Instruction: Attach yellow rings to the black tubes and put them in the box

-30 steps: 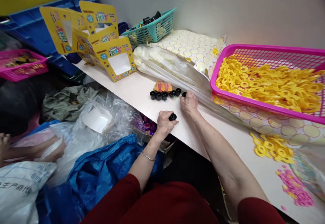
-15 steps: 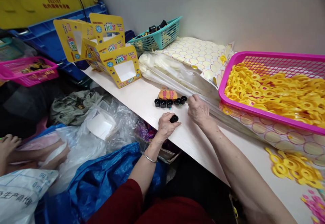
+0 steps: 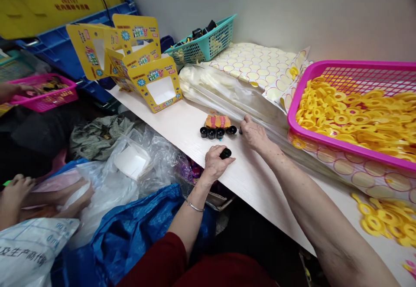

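Note:
My left hand (image 3: 214, 164) rests on the front edge of the white table (image 3: 182, 124), its fingers curled round a small black wheel (image 3: 225, 153). My right hand (image 3: 255, 134) lies a little farther back, fingers closed on another black wheel (image 3: 241, 131) that is mostly hidden. Just left of it, a row of black wheels (image 3: 214, 132) stands in front of a small orange and pink toy body (image 3: 217, 121).
A pink basket (image 3: 328, 141) of yellow rings stands at the right, loose yellow rings (image 3: 386, 222) in front of it. Yellow display cards (image 3: 156, 85), a teal basket (image 3: 203, 44), sticker sheets (image 3: 256, 68) and clear bags (image 3: 221, 89) fill the back. Another person's hands (image 3: 19, 194) work at the far left.
My right hand has slid slightly left towards the row of wheels and now covers one. My left hand keeps its wheel. The view has drifted left.

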`<state>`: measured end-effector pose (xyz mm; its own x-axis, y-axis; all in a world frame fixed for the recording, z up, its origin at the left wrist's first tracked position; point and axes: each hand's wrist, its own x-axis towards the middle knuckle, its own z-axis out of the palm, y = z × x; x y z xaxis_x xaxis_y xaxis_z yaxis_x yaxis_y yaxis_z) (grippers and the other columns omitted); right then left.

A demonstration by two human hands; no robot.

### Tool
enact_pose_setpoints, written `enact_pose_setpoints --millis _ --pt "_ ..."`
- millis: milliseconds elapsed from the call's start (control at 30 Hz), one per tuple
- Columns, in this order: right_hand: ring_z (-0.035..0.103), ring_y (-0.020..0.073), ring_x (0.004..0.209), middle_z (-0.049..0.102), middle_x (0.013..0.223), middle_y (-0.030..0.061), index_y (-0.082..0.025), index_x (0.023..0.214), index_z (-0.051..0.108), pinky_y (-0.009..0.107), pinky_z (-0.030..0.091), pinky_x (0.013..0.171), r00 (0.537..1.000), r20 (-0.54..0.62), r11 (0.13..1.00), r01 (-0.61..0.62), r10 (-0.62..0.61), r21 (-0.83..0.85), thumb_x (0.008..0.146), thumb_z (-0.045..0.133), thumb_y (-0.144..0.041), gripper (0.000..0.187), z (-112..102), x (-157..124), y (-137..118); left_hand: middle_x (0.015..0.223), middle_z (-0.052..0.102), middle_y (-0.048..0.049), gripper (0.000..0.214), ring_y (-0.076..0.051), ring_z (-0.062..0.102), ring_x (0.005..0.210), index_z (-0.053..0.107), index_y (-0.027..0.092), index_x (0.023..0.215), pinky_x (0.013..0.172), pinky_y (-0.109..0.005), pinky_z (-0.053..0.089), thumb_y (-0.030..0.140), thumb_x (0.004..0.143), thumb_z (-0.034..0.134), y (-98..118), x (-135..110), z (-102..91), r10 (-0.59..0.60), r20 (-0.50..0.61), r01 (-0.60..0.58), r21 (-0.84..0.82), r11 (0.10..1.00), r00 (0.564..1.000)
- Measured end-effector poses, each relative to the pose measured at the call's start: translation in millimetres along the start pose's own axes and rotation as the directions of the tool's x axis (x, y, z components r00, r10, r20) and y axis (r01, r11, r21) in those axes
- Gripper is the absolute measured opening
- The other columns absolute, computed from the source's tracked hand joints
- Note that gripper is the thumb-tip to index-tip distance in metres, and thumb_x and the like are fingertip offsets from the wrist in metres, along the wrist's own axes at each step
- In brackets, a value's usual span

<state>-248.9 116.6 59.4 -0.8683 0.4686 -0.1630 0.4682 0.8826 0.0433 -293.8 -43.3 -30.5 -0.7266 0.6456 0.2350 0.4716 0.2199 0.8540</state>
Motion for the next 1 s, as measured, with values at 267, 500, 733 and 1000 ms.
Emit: enact_pose_setpoints --millis 267,500,733,1000 --pt "0.062 0.027 0.095 0.055 0.114 0.0198 -0.01 0.106 0.062 0.033 0.045 0.07 1.0 -0.003 0.999 0.008 -0.008 -0.041 0.083 0.038 -0.006 0.034 -12.2 -12.0 -1.2 0.079 0.06 0.0002 0.043 -0.017 0.057 0.083 0.072 0.022 0.087 0.079 -0.032 0.051 0.019 0.046 0.087 1.5 -0.6 1.5 -0.093 -0.023 0.092 -0.029 0.995 0.995" --pt "0.059 0.0273 0.101 0.059 0.116 0.0146 -0.015 0.113 0.058 0.033 0.045 0.076 0.998 -0.063 0.977 -0.005 0.019 0.214 0.084 0.045 -0.024 0.032 -4.9 -2.4 -25.5 0.081 0.06 0.0001 0.045 -0.017 0.058 0.085 0.072 0.024 0.09 0.079 -0.032 0.051 0.024 0.047 0.087 -0.9 -1.0 1.9 -0.111 -0.003 0.11 -0.055 0.992 0.994" --pt "0.06 0.0253 0.095 0.063 0.108 0.0133 -0.016 0.1 0.062 0.031 0.043 0.073 0.984 -0.142 0.951 -0.057 0.105 0.304 0.083 0.044 -0.023 0.025 -5.3 -21.5 -17.8 0.084 0.059 0.0003 0.048 -0.016 0.059 0.084 0.071 0.024 0.094 0.081 -0.032 0.052 0.023 0.048 0.086 -3.0 -1.4 5.1 -0.137 -0.026 0.135 -0.086 0.987 0.99" --pt "0.062 0.0237 0.084 0.064 0.1 0.012 -0.016 0.089 0.062 0.03 0.037 0.06 0.981 0.06 0.974 -0.193 0.187 0.122 0.081 0.05 -0.025 0.017 16.0 -89.7 9.3 0.085 0.057 -0.0004 0.049 -0.017 0.059 0.085 0.071 0.022 0.095 0.081 -0.032 0.052 0.02 0.048 0.086 0.2 -2.0 5.0 -0.155 -0.026 0.153 -0.083 0.985 0.988"
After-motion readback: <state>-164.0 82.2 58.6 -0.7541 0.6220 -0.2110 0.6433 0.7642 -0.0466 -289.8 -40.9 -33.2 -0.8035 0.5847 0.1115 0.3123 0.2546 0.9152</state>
